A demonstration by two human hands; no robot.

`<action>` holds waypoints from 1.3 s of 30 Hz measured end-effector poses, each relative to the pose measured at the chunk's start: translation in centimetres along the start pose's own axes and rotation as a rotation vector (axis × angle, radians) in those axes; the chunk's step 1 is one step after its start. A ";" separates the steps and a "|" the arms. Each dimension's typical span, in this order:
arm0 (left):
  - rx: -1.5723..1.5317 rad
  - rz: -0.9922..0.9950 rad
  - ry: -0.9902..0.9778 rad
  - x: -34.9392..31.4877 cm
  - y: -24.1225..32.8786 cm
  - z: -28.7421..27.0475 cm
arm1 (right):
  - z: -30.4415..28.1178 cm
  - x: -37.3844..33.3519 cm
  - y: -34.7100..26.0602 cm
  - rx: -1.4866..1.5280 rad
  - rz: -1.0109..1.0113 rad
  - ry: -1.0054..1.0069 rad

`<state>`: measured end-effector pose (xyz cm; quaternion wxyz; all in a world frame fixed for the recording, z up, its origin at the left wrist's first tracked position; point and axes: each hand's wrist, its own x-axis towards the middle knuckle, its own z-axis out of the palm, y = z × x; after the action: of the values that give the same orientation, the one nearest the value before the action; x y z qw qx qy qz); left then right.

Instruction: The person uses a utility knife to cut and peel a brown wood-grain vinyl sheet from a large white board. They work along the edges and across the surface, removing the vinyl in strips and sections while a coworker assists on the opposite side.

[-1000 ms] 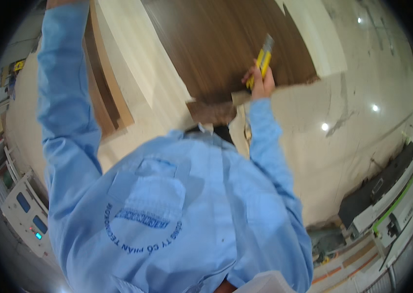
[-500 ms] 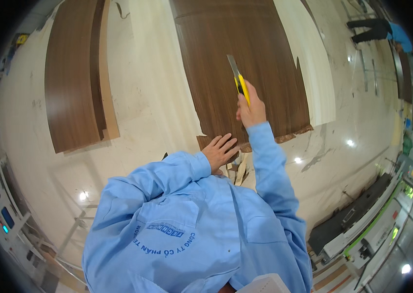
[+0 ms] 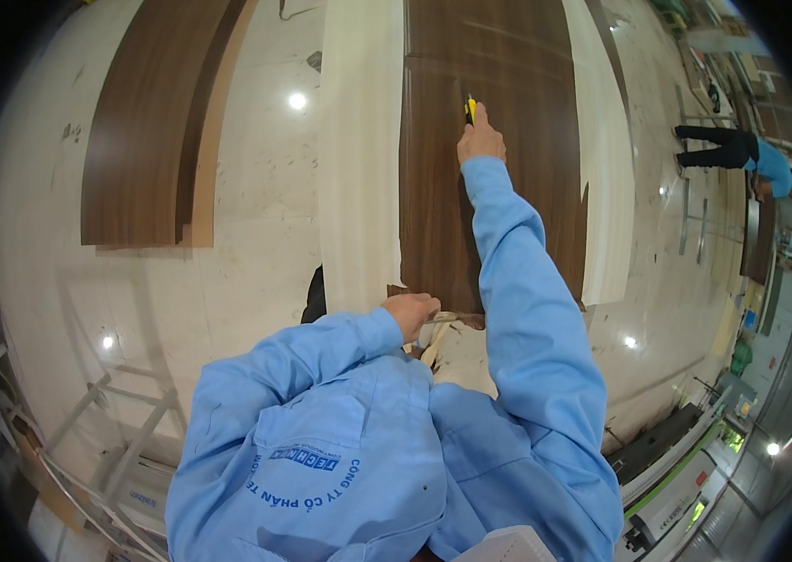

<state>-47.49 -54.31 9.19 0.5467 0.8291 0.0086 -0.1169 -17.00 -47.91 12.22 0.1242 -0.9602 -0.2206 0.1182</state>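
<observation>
From the head camera, the view looks down over a person in a light blue work shirt bent over a long dark brown wood sheet [image 3: 499,169] that lies flat on a pale floor [image 3: 256,262]. The right hand [image 3: 480,143] is stretched far forward along the sheet, its grip closed around a yellow utility knife [image 3: 470,110]; the knife's tip rests on the dark surface, well up the sheet from its near end. The right sleeve [image 3: 527,318] runs back along the sheet toward the body.

The left hand [image 3: 412,314] is at the near end of the sheet, by its lower left corner, fingers curled down onto the edge; whether it clasps the sheet or only presses on it cannot be told. Just beside that hand, at the sheet's near edge, lie some thin pale strips [image 3: 433,345].

A wide cream strip [image 3: 361,159] lies along the left side of the dark sheet, touching it, and a narrower cream strip [image 3: 602,178] runs along its right side. Well apart to the left, a second dark brown panel [image 3: 148,131] lies on the floor, with a lighter tan board [image 3: 218,140] showing along its right edge.

At the far right, another person in a blue top [image 3: 770,169] is bent over. Machinery with green parts [image 3: 686,478] stands at the lower right, and metal frames [image 3: 124,421] lie at the lower left.
</observation>
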 end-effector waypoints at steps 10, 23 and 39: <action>0.024 0.007 -0.026 0.1 0.1 -0.6 | -3.5 -4.1 0.2 -0.134 0.056 -0.178; 0.107 0.020 -0.003 -1.3 1.4 -1.0 | -3.6 -23.2 7.5 -0.097 0.098 -0.298; 0.253 -0.093 0.089 -1.4 2.5 -0.7 | -5.0 -43.2 13.9 0.010 0.228 -0.418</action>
<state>-48.40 -54.48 12.03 0.4309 0.8944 0.0566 -0.1053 -47.92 -80.52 20.29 0.0664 -0.9330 -0.1310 0.3286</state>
